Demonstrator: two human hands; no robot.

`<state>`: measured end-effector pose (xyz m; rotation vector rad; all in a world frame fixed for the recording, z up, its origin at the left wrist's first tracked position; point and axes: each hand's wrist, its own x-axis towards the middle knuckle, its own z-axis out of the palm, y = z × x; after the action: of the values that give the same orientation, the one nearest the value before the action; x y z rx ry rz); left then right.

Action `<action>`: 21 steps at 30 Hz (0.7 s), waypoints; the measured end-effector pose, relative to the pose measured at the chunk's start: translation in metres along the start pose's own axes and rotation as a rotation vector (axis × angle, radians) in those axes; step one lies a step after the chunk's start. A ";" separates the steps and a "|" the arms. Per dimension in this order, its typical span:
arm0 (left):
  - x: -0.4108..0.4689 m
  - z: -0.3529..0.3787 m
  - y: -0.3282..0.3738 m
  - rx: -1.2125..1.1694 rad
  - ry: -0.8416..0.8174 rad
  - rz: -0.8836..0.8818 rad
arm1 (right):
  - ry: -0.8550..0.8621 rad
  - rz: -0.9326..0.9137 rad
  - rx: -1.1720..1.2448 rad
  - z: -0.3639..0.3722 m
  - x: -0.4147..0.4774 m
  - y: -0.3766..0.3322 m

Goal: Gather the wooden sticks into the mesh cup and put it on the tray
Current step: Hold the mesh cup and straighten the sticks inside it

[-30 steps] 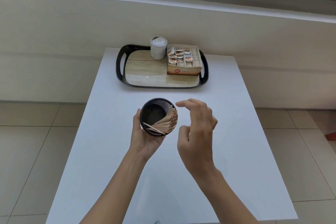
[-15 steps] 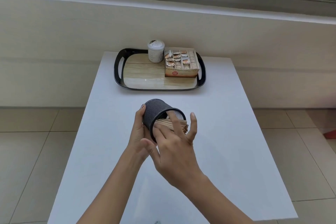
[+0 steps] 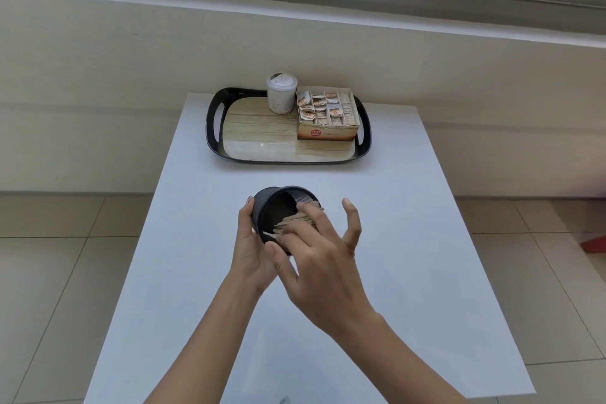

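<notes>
— Well, can you count the wooden sticks point(image 3: 295, 223) in the mesh cup point(image 3: 278, 207)?
— No. The right hand point(image 3: 324, 269) covers the near part of the mouth, and the left hand point(image 3: 251, 249) hides the cup's underside.
— Where is it, and which way does it point?
— Over the middle of the desk point(image 3: 410, 239), well short of the tray point(image 3: 213, 128). It is tipped, its long axis slanting from far left to near right, mouth toward the right hand. The sticks lie across the mouth, tips poking past the lower rim.
— And the fingers?
— The left ones wrap the cup's wall. The right ones are spread, fairly straight, resting on the sticks and gripping nothing.
— Any change?
— A second ago the mouth faced up and the right hand was off it. Half a second ago that hand covered more of the mouth.
</notes>
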<state>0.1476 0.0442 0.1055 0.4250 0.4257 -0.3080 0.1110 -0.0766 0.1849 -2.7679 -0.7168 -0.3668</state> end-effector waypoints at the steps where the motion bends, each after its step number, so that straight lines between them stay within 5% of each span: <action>1: 0.000 0.000 0.001 -0.008 0.007 0.007 | 0.076 -0.010 0.040 0.001 -0.002 0.001; 5: 0.002 0.001 0.005 -0.005 0.038 0.041 | 0.247 -0.027 0.090 0.005 -0.003 0.009; 12: 0.002 0.005 0.008 0.195 0.012 0.056 | -0.080 -0.141 -0.015 0.005 0.010 0.022; 21: 0.000 0.009 0.008 0.175 0.030 0.050 | -0.182 -0.129 0.002 0.005 0.010 0.026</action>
<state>0.1537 0.0466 0.1153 0.6106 0.4184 -0.2920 0.1336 -0.0925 0.1788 -2.7859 -0.9416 -0.1395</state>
